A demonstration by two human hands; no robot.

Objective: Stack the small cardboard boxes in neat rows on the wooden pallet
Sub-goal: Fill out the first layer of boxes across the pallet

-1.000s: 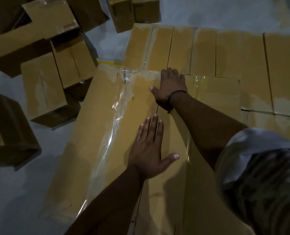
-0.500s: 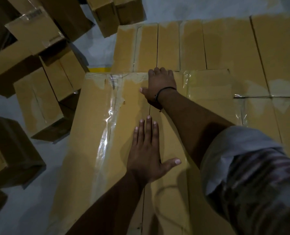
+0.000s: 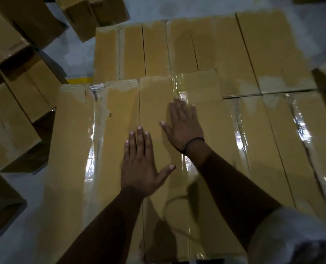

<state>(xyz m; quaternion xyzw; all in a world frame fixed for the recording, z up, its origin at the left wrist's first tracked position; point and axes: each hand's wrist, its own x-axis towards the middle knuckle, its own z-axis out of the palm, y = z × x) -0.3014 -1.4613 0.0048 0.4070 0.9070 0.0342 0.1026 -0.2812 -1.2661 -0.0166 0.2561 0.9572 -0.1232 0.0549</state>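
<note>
Grey floor (image 3: 78,54), dimly lit. Taped cardboard boxes (image 3: 225,54) stacked in rows; loose boxes (image 3: 12,119) left of the stack. Flat atop the stack's near row, fingers straight: left hand (image 3: 139,164), right hand (image 3: 183,126).

Dim, murky light — glare on tape (image 3: 183,96), soft blur, bowed edges.

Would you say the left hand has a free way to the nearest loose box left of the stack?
Probably yes: the left hand lies flat and empty on the stack, nothing between it and the loose box.
</note>
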